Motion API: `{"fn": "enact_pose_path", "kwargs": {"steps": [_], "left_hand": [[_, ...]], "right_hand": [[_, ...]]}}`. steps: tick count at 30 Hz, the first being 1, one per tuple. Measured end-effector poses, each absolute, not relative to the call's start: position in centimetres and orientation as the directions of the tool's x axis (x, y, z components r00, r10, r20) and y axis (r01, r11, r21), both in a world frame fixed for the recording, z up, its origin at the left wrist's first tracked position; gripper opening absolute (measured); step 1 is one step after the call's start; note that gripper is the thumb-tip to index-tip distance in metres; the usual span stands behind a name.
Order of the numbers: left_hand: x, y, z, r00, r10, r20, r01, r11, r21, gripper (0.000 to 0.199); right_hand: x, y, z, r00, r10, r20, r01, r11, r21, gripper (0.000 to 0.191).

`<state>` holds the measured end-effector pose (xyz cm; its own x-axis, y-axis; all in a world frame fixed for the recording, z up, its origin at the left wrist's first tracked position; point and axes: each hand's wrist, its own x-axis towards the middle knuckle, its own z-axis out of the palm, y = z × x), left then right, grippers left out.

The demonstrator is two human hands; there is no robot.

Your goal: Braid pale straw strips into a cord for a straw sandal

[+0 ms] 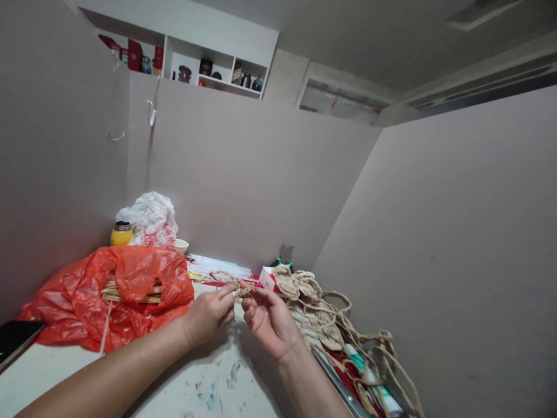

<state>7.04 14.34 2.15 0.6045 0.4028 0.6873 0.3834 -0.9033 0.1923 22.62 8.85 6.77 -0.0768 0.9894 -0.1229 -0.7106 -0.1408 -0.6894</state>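
Observation:
Between my two hands, above the white table (209, 377), is a short piece of braided straw cord (242, 290) with a loop sticking out to the upper left. My left hand (211, 313) pinches it from the left, fingers closed. From the right, my right hand (272, 322) grips the cord's other side between thumb and fingertips, palm partly turned up. The fingers hide part of the cord. Just right of my right hand lies a heap of braided straw rope (322, 319), with coiled flat pieces and loose loops.
To the left, an orange-red plastic bag (148, 325) holds straw strips (130, 290). Behind it are a yellow jar (121, 233), a white plastic bag (152, 215) and a cup (181, 246). Pliers (285, 255) stand at the back; a phone (17, 339) lies far left. Grey partitions (243, 174) surround the table.

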Motion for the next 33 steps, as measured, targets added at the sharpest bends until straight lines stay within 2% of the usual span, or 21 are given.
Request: {"fn": "enact_pose_path", "kwargs": {"steps": [3,8,15,18,22,29,31,33], "left_hand": [[7.0,14.7,1.6,0.624,0.378,0.684,0.356,-0.917,0.182,0.023],[7.0,14.7,1.1,0.704,0.333,0.627,0.316,-0.938,0.144,0.026],[7.4,13.7,1.2,0.774,0.283,0.566,0.302,-0.951,0.061,0.020],[7.8,13.6,0.6,0.771,0.342,0.537,0.363,-0.929,0.070,0.013],[8.2,13.4,0.2,0.768,0.413,0.489,0.433,-0.898,0.078,0.008],[8.2,13.3,0.2,0.748,0.510,0.425,0.446,-0.860,0.247,0.009],[8.2,13.2,0.1,0.743,0.546,0.387,0.437,-0.834,0.338,0.010],[8.5,12.9,0.1,0.714,0.600,0.361,0.412,-0.777,0.477,0.012]], "right_hand": [[22.3,9.1,6.0,0.011,0.988,-0.155,-0.643,-0.111,-0.758,0.017],[22.2,9.4,5.2,0.092,0.993,-0.069,-0.399,-0.027,-0.917,0.029],[22.8,9.9,4.4,0.146,0.989,0.014,-0.032,0.019,-0.999,0.014],[23.1,9.9,4.3,0.153,0.988,0.019,0.005,0.019,-1.000,0.011],[23.9,9.8,4.8,0.075,0.997,-0.032,-0.042,-0.029,-0.999,0.018],[27.3,10.2,6.6,0.149,0.987,-0.059,-0.170,-0.033,-0.985,0.032],[27.8,10.0,6.9,0.148,0.987,-0.057,-0.162,-0.032,-0.986,0.032],[27.7,9.7,7.0,0.144,0.990,-0.001,-0.081,0.010,-0.997,0.030]]}}
